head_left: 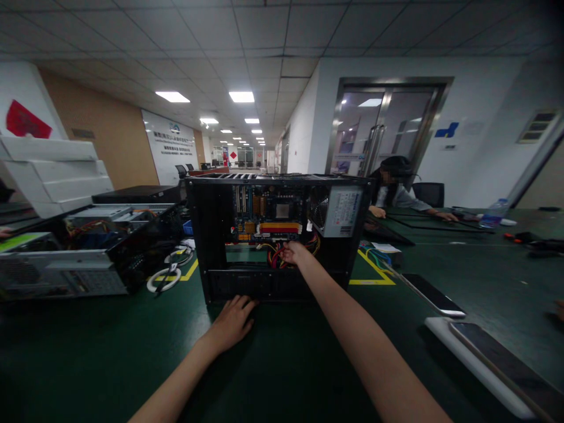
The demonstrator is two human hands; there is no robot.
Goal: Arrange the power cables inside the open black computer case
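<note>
An open black computer case [240, 286] stands in front of me, its inside facing me. In it I see a motherboard [247, 202] with red and yellow memory slots [279, 228]. The power supply [345, 211] sits at the upper right, next to a round fan [318, 207]. My right hand [294, 252] reaches into the lower middle, fingers closed around a bundle of coloured power cables [274, 257]; their ends are partly hidden. Palm down on the green table, my left hand [232, 320] lies with fingers spread, fingertips by the case's bottom edge.
Another opened computer case [88, 270] lies at left, beside coiled white cable [164, 281]. White boxes [53, 170] are stacked behind it. On the right are phones [434, 294], a white slab [476, 364], loose wires [381, 258] and a bottle [494, 213]. A person [396, 191] sits across the table.
</note>
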